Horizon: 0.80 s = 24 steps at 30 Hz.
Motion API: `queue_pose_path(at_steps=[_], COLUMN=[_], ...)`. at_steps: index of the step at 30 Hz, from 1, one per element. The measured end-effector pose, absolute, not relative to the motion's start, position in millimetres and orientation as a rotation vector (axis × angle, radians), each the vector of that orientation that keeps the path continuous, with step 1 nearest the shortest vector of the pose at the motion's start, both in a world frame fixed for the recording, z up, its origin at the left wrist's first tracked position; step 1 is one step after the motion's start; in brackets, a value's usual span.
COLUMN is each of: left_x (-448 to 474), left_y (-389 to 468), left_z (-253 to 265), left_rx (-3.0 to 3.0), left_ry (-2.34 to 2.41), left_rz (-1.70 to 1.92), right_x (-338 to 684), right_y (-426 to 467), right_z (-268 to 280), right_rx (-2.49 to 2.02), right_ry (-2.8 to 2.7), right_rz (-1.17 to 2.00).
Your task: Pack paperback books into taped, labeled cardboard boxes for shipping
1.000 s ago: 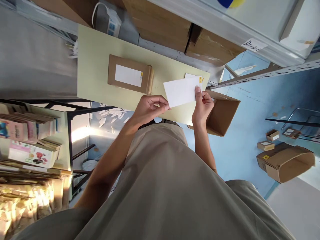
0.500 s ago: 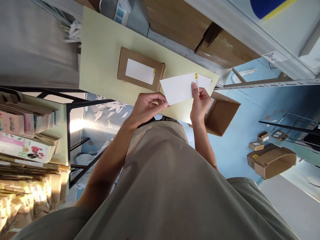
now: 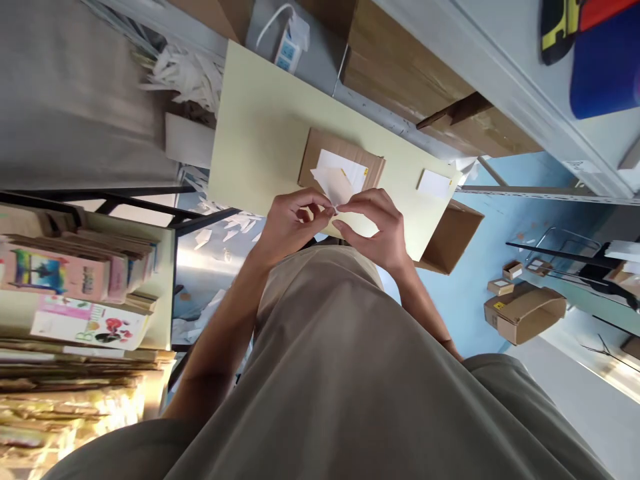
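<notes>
My left hand (image 3: 299,221) pinches the corner of a white sticker label (image 3: 333,185) between thumb and fingers. The label tilts up and looks bent near the grip. Close against that same corner is my right hand (image 3: 379,223), its thumb and index finger curved with a gap between their tips. Just beyond the hands, a closed cardboard box (image 3: 313,157) lies on the pale yellow table (image 3: 260,120). Its top carries a white label (image 3: 356,171), partly hidden behind the held one. Another white label (image 3: 434,183) lies near the table's right end.
An open cardboard box (image 3: 454,233) stands below the table's right end. Large cartons (image 3: 400,60) and a power strip (image 3: 289,52) line the far side. Stacked books (image 3: 90,267) fill a shelf at left. Paper scraps (image 3: 203,238) litter the floor.
My right hand has left the label's far end and come beside my left hand at the near corner. The held label has turned and now overlaps the closed box. The view has shifted.
</notes>
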<state>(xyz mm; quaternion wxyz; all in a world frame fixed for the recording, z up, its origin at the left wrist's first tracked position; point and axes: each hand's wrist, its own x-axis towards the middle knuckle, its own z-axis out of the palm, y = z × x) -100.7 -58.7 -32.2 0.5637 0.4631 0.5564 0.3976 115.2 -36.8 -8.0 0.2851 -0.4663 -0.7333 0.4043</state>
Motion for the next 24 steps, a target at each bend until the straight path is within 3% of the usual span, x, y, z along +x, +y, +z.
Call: queue_pose_path(at_steps=[15,24], left_x=[-229,-257], left_y=[-34,-26], left_z=[-36,-71], left_rx=[1.206,1.434], left_ry=[1.157,1.306], left_rz=[0.827,0.663], right_x=[-11,-35], right_y=[-33,-30], right_z=[-3,-7], right_rx=[-1.466,-1.652], right_ry=[-2.074,-1.77], right_rz=[0.915,1.134])
